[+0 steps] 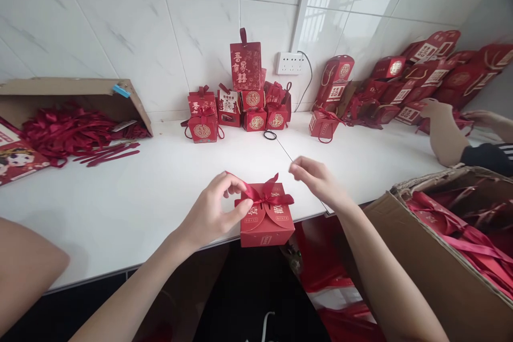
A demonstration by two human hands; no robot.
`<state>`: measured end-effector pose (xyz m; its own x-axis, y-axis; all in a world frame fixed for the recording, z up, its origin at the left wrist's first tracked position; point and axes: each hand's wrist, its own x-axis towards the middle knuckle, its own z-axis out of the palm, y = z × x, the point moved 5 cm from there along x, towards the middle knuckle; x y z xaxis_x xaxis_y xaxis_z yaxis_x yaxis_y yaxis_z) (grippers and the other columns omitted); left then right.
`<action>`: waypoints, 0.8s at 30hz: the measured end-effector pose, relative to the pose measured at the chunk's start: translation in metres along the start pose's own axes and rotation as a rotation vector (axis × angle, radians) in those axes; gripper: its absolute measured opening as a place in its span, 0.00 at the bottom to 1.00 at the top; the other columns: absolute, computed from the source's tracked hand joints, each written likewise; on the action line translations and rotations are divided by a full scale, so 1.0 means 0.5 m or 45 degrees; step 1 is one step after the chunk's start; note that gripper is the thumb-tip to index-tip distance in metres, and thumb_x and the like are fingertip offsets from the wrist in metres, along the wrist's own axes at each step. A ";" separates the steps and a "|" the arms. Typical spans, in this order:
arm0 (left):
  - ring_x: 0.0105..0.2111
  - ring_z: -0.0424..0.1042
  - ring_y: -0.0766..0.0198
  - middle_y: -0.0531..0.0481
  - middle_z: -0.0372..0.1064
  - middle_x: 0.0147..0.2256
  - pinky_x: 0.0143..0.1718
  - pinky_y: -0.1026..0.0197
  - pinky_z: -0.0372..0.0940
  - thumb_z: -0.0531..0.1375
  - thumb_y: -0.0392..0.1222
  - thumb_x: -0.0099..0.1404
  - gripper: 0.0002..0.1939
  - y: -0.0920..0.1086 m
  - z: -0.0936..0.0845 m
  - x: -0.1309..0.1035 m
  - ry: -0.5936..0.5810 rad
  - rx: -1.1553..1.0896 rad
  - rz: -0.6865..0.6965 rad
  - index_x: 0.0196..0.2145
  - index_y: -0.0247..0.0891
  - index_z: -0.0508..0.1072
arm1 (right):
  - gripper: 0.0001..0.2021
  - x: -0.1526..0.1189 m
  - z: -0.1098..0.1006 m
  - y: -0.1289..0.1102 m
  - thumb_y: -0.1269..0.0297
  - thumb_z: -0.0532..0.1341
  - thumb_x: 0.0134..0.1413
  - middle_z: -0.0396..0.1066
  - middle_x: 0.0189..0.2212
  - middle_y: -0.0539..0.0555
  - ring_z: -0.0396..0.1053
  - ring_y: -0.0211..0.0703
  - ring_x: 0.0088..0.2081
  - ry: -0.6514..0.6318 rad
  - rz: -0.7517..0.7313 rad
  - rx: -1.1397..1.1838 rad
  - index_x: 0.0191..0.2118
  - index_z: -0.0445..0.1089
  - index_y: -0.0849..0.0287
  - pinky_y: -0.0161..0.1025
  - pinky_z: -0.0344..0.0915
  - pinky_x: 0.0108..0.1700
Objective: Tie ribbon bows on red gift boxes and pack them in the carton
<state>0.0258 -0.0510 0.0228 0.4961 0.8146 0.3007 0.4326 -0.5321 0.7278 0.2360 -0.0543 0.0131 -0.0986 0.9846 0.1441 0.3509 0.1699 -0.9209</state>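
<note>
Fingers of our left hand (212,208) pinch the ribbon bow (267,199), the box (267,239) just rightward. Our right hand (318,179), fingertips pressed together, hovers farther off.

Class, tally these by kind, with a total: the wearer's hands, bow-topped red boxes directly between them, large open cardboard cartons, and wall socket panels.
Wearer's hands: 2 (left hand, right hand)
Bow-topped red box between them: 1
Large open cartons: 2 (left carton, right carton)
Wall socket panel: 1
Total: 6
</note>
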 end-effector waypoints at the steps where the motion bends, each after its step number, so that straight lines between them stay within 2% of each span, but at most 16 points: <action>1: 0.32 0.63 0.65 0.52 0.63 0.30 0.36 0.61 0.62 0.55 0.42 0.61 0.04 0.020 -0.005 0.002 0.057 0.113 0.109 0.32 0.39 0.65 | 0.16 0.016 -0.005 -0.021 0.51 0.56 0.53 0.62 0.24 0.49 0.58 0.37 0.27 0.078 -0.039 -0.116 0.26 0.63 0.59 0.35 0.55 0.31; 2: 0.34 0.63 0.63 0.51 0.64 0.31 0.38 0.60 0.62 0.55 0.40 0.62 0.04 0.040 -0.006 0.003 0.103 0.238 0.221 0.33 0.39 0.67 | 0.14 0.034 0.001 -0.041 0.53 0.55 0.54 0.65 0.26 0.50 0.60 0.37 0.28 0.085 -0.086 -0.218 0.27 0.64 0.59 0.35 0.56 0.32; 3: 0.35 0.63 0.62 0.50 0.64 0.31 0.38 0.59 0.62 0.54 0.39 0.63 0.05 0.056 -0.002 0.003 0.133 0.369 0.323 0.33 0.39 0.69 | 0.13 0.053 0.016 -0.058 0.55 0.55 0.54 0.67 0.27 0.51 0.62 0.38 0.30 0.025 -0.138 -0.301 0.27 0.65 0.60 0.36 0.57 0.34; 5: 0.35 0.64 0.61 0.49 0.65 0.31 0.39 0.57 0.63 0.53 0.37 0.64 0.08 0.077 0.012 0.005 0.150 0.600 0.471 0.33 0.37 0.71 | 0.09 0.088 0.066 -0.078 0.61 0.56 0.53 0.69 0.29 0.52 0.64 0.38 0.31 -0.260 -0.219 -0.409 0.27 0.67 0.60 0.35 0.58 0.35; 8: 0.33 0.64 0.61 0.48 0.66 0.30 0.37 0.56 0.63 0.52 0.35 0.66 0.10 0.076 0.032 0.007 0.162 0.794 0.535 0.33 0.36 0.73 | 0.06 0.118 0.135 -0.075 0.68 0.55 0.49 0.68 0.25 0.49 0.62 0.36 0.28 -0.722 -0.218 -0.421 0.26 0.68 0.61 0.33 0.58 0.30; 10: 0.32 0.64 0.61 0.49 0.66 0.29 0.35 0.57 0.62 0.52 0.35 0.66 0.10 0.066 0.037 0.005 0.179 0.835 0.537 0.33 0.36 0.73 | 0.05 0.125 0.153 -0.067 0.69 0.55 0.49 0.66 0.23 0.47 0.60 0.33 0.25 -0.861 -0.202 -0.334 0.27 0.67 0.62 0.32 0.57 0.28; 16: 0.33 0.65 0.61 0.49 0.68 0.29 0.35 0.57 0.61 0.51 0.36 0.67 0.11 0.055 0.038 -0.002 0.153 0.821 0.552 0.35 0.37 0.73 | 0.11 0.120 0.149 -0.057 0.63 0.54 0.55 0.67 0.28 0.49 0.62 0.32 0.28 -0.904 -0.136 -0.077 0.35 0.69 0.64 0.30 0.59 0.29; 18: 0.33 0.65 0.61 0.49 0.69 0.30 0.36 0.57 0.61 0.50 0.35 0.67 0.11 0.058 0.040 -0.002 0.127 0.810 0.562 0.36 0.37 0.73 | 0.09 0.120 0.152 -0.056 0.65 0.55 0.54 0.67 0.28 0.49 0.62 0.32 0.28 -0.927 -0.124 -0.100 0.36 0.69 0.64 0.30 0.59 0.29; 22: 0.34 0.66 0.61 0.49 0.70 0.30 0.36 0.56 0.61 0.50 0.36 0.68 0.11 0.062 0.045 0.000 0.078 0.808 0.572 0.37 0.36 0.73 | 0.04 0.124 0.165 -0.054 0.74 0.56 0.47 0.65 0.24 0.46 0.60 0.31 0.26 -1.006 -0.155 -0.144 0.30 0.68 0.64 0.29 0.57 0.27; 24: 0.33 0.66 0.61 0.49 0.70 0.30 0.36 0.55 0.61 0.50 0.36 0.68 0.12 0.062 0.046 0.001 0.066 0.801 0.567 0.36 0.36 0.74 | 0.04 0.127 0.168 -0.054 0.74 0.55 0.47 0.65 0.24 0.46 0.60 0.31 0.26 -0.995 -0.175 -0.097 0.29 0.67 0.63 0.29 0.57 0.27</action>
<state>0.0568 -0.0723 0.0312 0.6945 0.4941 0.5230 0.5545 -0.8308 0.0486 0.1420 0.0002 0.0168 -0.7601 0.6463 -0.0673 0.3482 0.3177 -0.8819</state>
